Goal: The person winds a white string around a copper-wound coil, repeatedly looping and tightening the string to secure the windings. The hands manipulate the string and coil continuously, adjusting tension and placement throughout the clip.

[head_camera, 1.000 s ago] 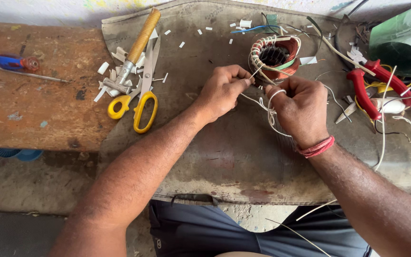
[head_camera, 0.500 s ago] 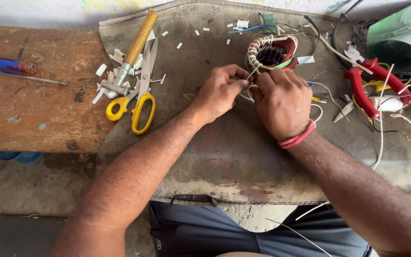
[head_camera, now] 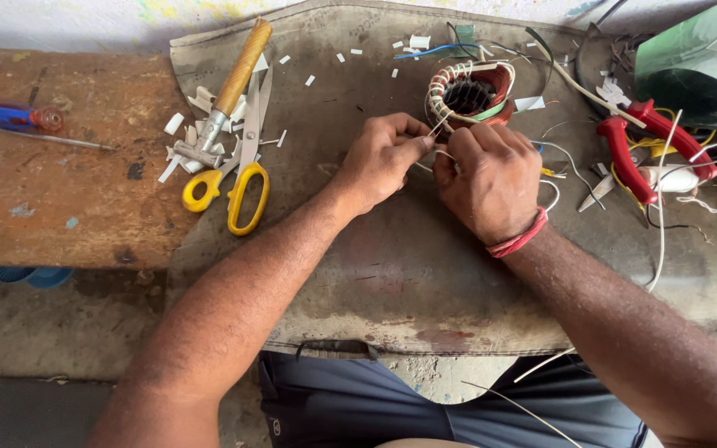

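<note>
**Two hands pinching thin wire beside a wound motor coil**

Seen from above, one grey mat (head_camera: 392, 274) covers the desk (head_camera: 60, 207). Near its far edge sits one round motor coil (head_camera: 468, 93), copper windings bound with pale cord. Just in front of the coil, the left hand (head_camera: 383, 158) and right hand (head_camera: 491, 178) meet, fingertips nearly touching. Each grip is narrow, pinched on a thin white wire (head_camera: 440, 153) that runs up toward the coil; the wire is mostly hidden under the fingers. One red band circles the right wrist. Left of the coil lie one pair of yellow-handled scissors (head_camera: 242, 182), one wooden-handled tool (head_camera: 238, 70) and scattered white scraps. Right of the coil lie one pair of red-handled pliers (head_camera: 636, 141) among tangled wires, too jumbled to count. One green sheet (head_camera: 695, 62) is cut off at the corner
</note>
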